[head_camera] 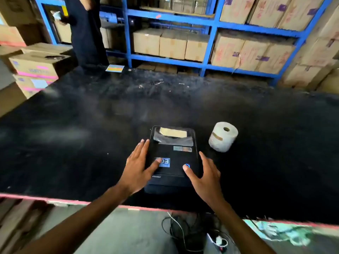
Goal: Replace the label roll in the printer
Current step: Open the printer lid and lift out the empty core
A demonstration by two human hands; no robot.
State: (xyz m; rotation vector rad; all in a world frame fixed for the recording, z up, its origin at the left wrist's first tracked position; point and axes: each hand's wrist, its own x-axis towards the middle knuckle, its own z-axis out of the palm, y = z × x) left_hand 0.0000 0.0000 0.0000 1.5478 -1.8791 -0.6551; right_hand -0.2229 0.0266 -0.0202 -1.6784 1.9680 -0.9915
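Head view, largest first: black table [91, 125], bearing the closed printer [173, 158] near its front edge and a fresh label roll [222, 137] standing on end just beside it, to its right, ready to load. My left hand [136, 169] and right hand [205, 176] flank the lid, fingers [142, 145] spread and grasping nothing, apparently placed to open it.
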